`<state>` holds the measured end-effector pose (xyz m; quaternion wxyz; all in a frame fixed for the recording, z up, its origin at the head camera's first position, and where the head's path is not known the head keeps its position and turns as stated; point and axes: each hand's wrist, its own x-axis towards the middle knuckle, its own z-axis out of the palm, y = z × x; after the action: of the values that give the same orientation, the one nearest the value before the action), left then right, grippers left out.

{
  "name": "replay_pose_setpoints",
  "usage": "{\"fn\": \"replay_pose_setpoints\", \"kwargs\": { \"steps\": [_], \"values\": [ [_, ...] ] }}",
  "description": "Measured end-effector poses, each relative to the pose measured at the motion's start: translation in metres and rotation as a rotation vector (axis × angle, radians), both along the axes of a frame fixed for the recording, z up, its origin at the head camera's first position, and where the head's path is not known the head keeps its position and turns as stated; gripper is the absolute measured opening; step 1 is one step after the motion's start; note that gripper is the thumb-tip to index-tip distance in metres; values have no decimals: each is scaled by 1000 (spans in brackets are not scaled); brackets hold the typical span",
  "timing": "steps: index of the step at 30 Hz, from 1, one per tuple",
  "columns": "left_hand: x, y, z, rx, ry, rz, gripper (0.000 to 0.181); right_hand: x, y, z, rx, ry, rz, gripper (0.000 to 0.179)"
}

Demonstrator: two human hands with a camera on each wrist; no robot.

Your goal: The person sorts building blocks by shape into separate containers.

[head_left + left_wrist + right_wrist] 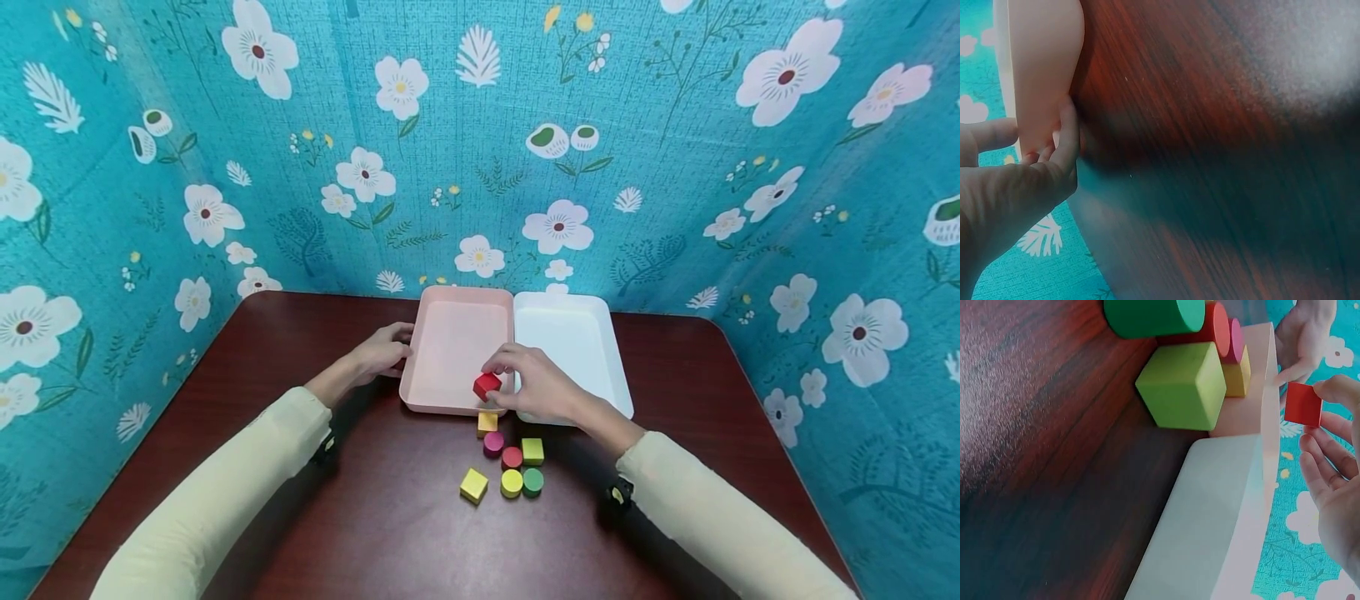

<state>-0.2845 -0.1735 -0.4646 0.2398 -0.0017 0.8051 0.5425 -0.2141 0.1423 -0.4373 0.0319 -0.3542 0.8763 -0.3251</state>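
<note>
My right hand (536,383) pinches a red cube (487,386) between thumb and fingertips, over the near right corner of the pink tray (457,333). In the right wrist view the red cube (1303,404) shows above the tray's wall. My left hand (378,354) holds the pink tray at its left side, and in the left wrist view its fingers lie along the outer wall (1047,56), one fingertip at the rim. Right of the pink tray stands a white tray (570,342), partly covered by my right hand and forearm.
In front of the trays lie an orange-yellow cube (487,423), a magenta cylinder (492,443), a red cylinder (512,457), a lime cube (532,451), a yellow cylinder (512,482), a green cylinder (532,482) and a yellow cube (474,485). A flowered blue curtain (450,167) hangs behind the table.
</note>
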Motion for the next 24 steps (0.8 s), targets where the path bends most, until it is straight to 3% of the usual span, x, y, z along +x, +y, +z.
{"fn": "replay_pose_setpoints", "kwargs": {
  "steps": [18,24],
  "values": [
    [0,0,2,-5,6,5,60,-20,9,-4,-34,22,-66,36],
    [0,-1,1,-1,0,5,60,-25,10,-3,-45,-25,-99,38]
  ]
}}
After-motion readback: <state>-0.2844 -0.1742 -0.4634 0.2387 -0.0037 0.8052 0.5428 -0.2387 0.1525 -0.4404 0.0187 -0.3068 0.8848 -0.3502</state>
